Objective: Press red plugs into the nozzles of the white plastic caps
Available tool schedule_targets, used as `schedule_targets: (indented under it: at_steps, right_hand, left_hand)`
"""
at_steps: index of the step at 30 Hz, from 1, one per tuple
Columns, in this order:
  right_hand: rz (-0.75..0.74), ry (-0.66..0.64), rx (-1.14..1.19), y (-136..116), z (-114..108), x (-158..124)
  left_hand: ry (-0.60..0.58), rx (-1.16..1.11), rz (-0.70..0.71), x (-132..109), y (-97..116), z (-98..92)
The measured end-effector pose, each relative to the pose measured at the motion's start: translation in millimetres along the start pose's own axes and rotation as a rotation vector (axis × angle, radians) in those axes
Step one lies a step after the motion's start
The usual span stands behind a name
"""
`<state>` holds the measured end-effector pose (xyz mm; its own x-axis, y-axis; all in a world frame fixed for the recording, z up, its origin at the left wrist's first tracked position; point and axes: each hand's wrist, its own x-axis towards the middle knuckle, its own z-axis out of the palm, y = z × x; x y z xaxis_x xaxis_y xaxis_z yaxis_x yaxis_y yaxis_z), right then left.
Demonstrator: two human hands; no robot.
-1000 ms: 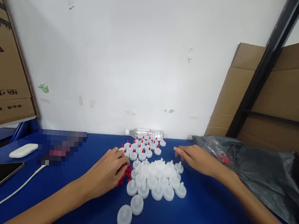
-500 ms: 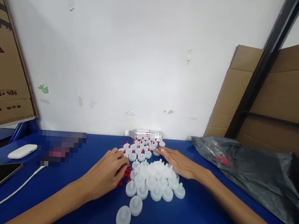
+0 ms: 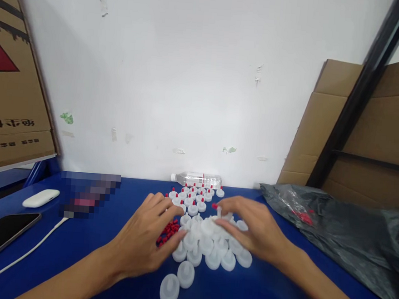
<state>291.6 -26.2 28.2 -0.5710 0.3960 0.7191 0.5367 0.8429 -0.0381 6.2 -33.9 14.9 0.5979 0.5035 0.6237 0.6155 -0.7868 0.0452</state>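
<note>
My right hand [image 3: 254,224], at the right of the pile, is closed in a pinch on a white nozzle cap [image 3: 219,211] with a red tip; the fingers partly cover it. My left hand [image 3: 147,232] is open, thumb and fingers apart, over the left side of the small red tips [image 3: 169,229]. Nothing shows between its fingers. Bare white nozzle caps [image 3: 213,248] lie heaped between my hands. Behind them stand several white nozzle caps with red tips [image 3: 192,208]. Two loose white caps [image 3: 169,291] lie in front, nearer to me.
A clear plastic bottle [image 3: 197,180] lies on its side along the wall. At the right is a grey plastic bag [image 3: 350,242] with cardboard behind it. A white case [image 3: 41,198], a phone [image 3: 4,236] and a white cable [image 3: 25,250] are on the blue table [image 3: 114,294] at left.
My right hand has drawn back from the rear group and lifted a red-tipped nozzle cap. My left hand has opened and uncovered more of the red tips. The view has shifted slightly.
</note>
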Motion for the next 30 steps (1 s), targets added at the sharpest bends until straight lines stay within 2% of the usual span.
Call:
schedule_targets:
  at_steps: [4, 7, 10, 13, 14, 15, 16, 18, 20, 25, 30]
  right_hand:
    - [-0.251, -0.014, 0.067, -36, 16, 3]
    - [-0.322, 0.003, 0.015, -51, 19, 7]
    - [-0.377, 0.015, -0.096, -51, 13, 9]
    - [-0.437, 0.064, -0.247, -30, 0, 5]
    - [-0.385, 0.07, -0.259, -19, -6, 3]
    - [-0.267, 0.086, -0.242, -7, -13, 1]
    - [-0.097, 0.132, -0.221, 5, -20, -1]
    - [0.246, 0.136, -0.215, 27, -35, -5]
    - [0.443, 0.006, -0.207, 45, -49, -7]
    - [0.654, -0.308, -0.064, 67, -65, -12]
    - [0.732, -0.611, 0.25, 66, -64, -18]
  left_hand:
    - [-0.058, -0.018, 0.132, -4, 17, 3.3]
    - [-0.09, 0.002, 0.215, -5, 25, 5.8]
    - [-0.113, -0.08, 0.231, -4, 24, 3.2]
    - [-0.018, -0.199, 0.132, -1, 16, -4.4]
    - [0.025, -0.196, 0.081, 1, 11, -7.2]
    - [0.057, -0.168, 0.034, 2, 6, -9.6]
    - [0.083, -0.126, 0.004, 4, 1, -11.4]
    - [0.1, -0.018, -0.029, 7, -10, -12.1]
    - [0.042, 0.044, -0.086, 8, -18, -9.0]
    - [-0.128, 0.079, -0.216, 6, -27, 5.9]
    - [-0.17, 0.038, -0.21, 3, -27, 14.2]
